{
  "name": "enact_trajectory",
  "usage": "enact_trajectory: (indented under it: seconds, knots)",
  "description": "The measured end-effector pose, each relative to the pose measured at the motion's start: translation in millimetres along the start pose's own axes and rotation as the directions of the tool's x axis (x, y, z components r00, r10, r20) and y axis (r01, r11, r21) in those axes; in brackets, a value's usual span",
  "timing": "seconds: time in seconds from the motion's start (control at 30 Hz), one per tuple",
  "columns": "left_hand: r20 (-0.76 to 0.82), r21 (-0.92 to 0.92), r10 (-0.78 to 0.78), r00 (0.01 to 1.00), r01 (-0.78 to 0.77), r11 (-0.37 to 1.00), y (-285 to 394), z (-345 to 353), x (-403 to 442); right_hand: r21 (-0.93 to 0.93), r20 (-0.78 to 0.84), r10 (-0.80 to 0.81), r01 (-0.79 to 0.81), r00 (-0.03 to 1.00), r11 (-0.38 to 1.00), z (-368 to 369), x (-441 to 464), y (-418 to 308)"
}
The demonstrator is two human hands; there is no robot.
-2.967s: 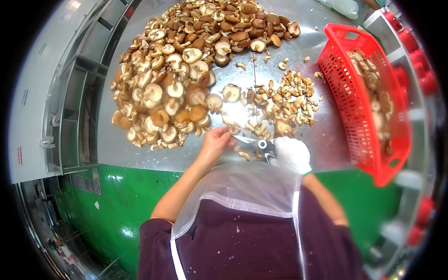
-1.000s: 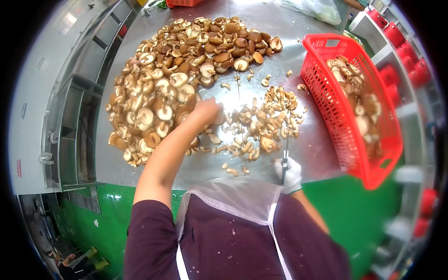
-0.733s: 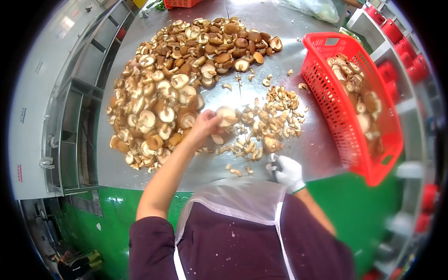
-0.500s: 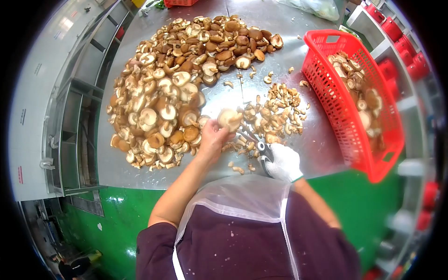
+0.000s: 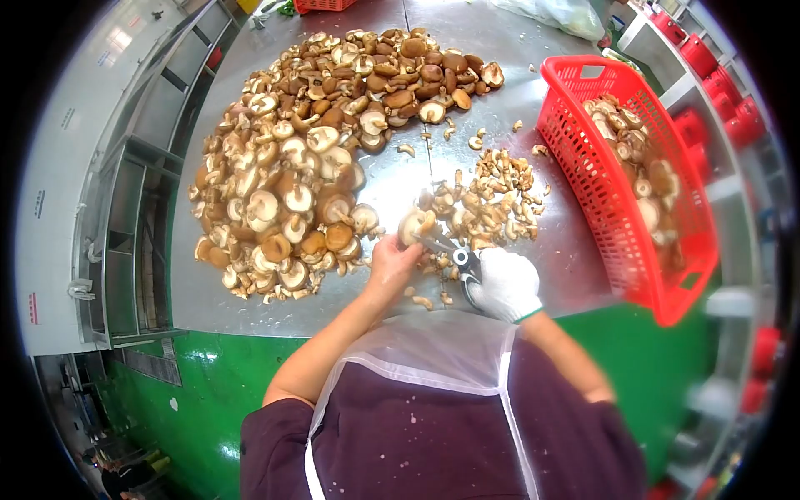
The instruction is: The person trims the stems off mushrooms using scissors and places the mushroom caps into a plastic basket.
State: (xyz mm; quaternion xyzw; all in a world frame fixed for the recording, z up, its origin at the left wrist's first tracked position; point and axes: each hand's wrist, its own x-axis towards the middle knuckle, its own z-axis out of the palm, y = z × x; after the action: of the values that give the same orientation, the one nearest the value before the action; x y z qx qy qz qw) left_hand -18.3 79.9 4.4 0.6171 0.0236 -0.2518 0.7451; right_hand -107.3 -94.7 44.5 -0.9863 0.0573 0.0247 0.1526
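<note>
My bare left hand [image 5: 393, 263] grips a mushroom [image 5: 411, 227] by its cap, the stem pointing to the right. In my right hand [image 5: 505, 285], which wears a white glove, is a pair of scissors [image 5: 463, 262] with pale blades and dark handles. Their blades reach to the mushroom's stem. A large heap of mushrooms [image 5: 275, 183] lies to the left and behind on the metal table [image 5: 571, 275]. Just beyond the scissors is a smaller pile of cut stems [image 5: 500, 192], with a few loose pieces nearer my body.
A red perforated basket [image 5: 600, 175] with mushrooms inside stands tilted at the table's right side. A clear plastic bag [image 5: 558, 17] and another red basket [image 5: 325, 4] are at the far edge. Metal shelving [image 5: 133, 217] is on the left, and red containers [image 5: 698, 54] sit on a rack at right.
My left hand reached into the heap, took a mushroom and brought it back toward my right hand. The scissors, earlier held lower and upright, have swung left to the stem.
</note>
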Motion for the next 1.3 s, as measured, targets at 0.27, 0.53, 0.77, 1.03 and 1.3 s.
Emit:
enact_trajectory:
  seconds: [0.27, 0.53, 0.77, 1.03, 1.3]
  knots:
    - [-0.017, -0.050, -0.067, 0.998, 0.066, 0.997, -5, -5, 0, -0.019, 0.119, 0.000, 0.002, 0.993, 1.000, 5, 8, -1]
    - [0.223, -0.291, -0.187, 0.957, 0.248, 0.924, 4, -26, 9, 0.429, 0.028, 0.029, -0.038, 0.999, 0.903, 38, 3, 7]
    - [0.583, -0.668, 0.072, 0.809, 0.426, 0.610, 30, -45, 11, 0.542, -0.141, 0.311, -0.190, 0.940, 0.819, 68, -28, 70]
    - [0.738, -0.674, 0.265, 0.621, 0.655, 0.342, 45, -21, 6, 0.773, -0.248, 0.439, -0.097, 0.863, 0.627, 98, -49, 83]
    - [0.669, 0.064, -0.139, 0.730, 0.130, 0.989, 129, 110, 66, 0.618, -0.380, 0.329, -0.027, 0.864, 0.786, 88, -53, 83]
